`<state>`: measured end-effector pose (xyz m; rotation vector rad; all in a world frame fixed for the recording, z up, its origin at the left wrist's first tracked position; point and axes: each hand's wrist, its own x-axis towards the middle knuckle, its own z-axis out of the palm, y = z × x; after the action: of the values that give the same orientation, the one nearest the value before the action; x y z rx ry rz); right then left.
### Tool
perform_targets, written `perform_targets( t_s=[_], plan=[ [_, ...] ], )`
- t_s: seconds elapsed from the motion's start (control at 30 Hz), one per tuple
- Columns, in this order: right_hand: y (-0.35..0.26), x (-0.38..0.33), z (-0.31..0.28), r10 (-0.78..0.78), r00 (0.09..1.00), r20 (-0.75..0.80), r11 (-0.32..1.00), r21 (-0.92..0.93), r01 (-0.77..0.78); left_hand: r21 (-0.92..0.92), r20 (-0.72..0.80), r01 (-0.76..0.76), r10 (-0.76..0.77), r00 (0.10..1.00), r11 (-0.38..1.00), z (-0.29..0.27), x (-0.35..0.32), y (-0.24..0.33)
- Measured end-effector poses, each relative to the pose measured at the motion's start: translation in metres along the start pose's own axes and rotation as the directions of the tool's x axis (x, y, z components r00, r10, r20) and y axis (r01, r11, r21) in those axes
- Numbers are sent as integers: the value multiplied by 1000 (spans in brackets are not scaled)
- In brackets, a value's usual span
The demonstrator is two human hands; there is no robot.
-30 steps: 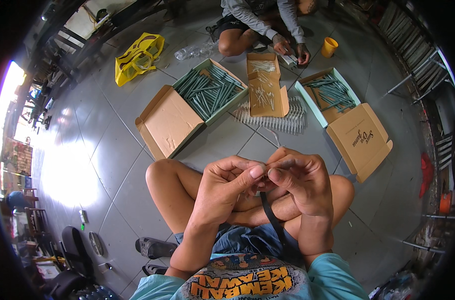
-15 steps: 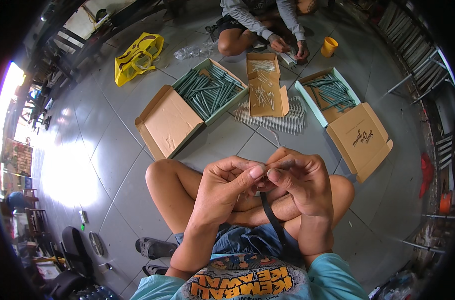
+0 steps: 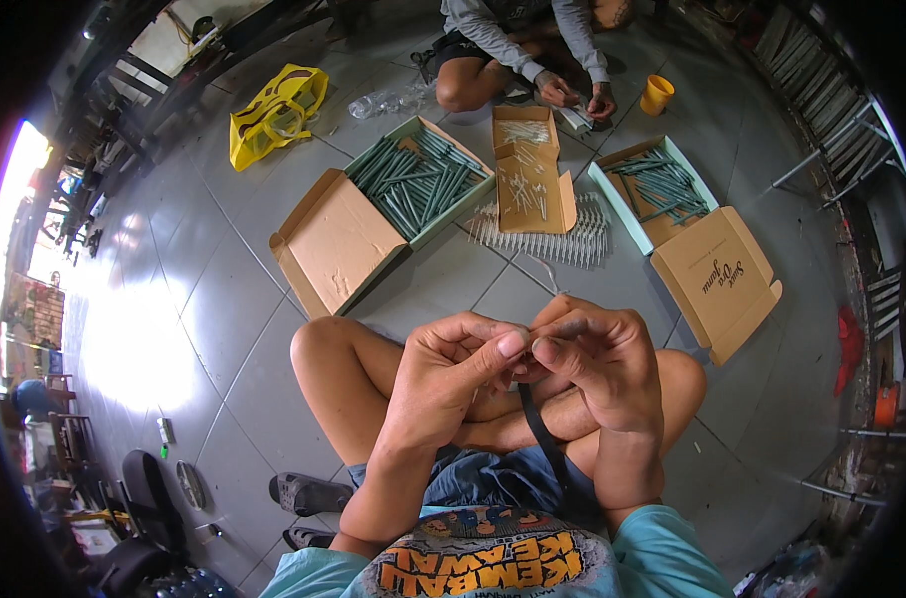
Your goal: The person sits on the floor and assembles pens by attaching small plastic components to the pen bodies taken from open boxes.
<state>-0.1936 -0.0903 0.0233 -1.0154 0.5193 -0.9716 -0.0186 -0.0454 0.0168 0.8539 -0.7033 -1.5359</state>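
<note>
My left hand [image 3: 448, 374] and my right hand [image 3: 602, 359] meet above my crossed legs, fingertips pinched together on one end of a thin dark strip [image 3: 544, 439] that hangs down toward my lap. What lies between the fingertips is hidden. In front of my knees lies a row of pale thin sticks [image 3: 547, 234] on the tiled floor.
An open cardboard box of dark green sticks [image 3: 413, 184] sits ahead left, a small box of pale sticks [image 3: 524, 169] in the middle, another box of green sticks [image 3: 662, 189] at right. A second person [image 3: 527, 45] sits opposite, next to an orange cup [image 3: 657, 95]. A yellow bag [image 3: 273, 110] lies far left.
</note>
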Motion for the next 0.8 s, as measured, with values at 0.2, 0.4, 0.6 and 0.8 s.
perform_targets(
  t_s=[0.2, 0.4, 0.6, 0.8],
  plan=[
    [-1, 0, 0, 13, 1000, -6, 1000, -9, -13, 1, -3, 8, -8, 1000, 1000, 0, 0, 0],
    [-1, 0, 0, 20, 1000, -13, 1000, -3, -20, -7, -2, 14, -14, 1000, 1000, 1, 0, 0],
    [-1, 0, 0, 20, 1000, -13, 1000, -19, -20, 1, -2, 13, -13, 1000, 1000, -1, 0, -1],
    [-1, 0, 0, 16, 1000, -6, 1000, -12, -16, -7, 3, 15, -15, 1000, 1000, -1, 0, 0]
  ],
)
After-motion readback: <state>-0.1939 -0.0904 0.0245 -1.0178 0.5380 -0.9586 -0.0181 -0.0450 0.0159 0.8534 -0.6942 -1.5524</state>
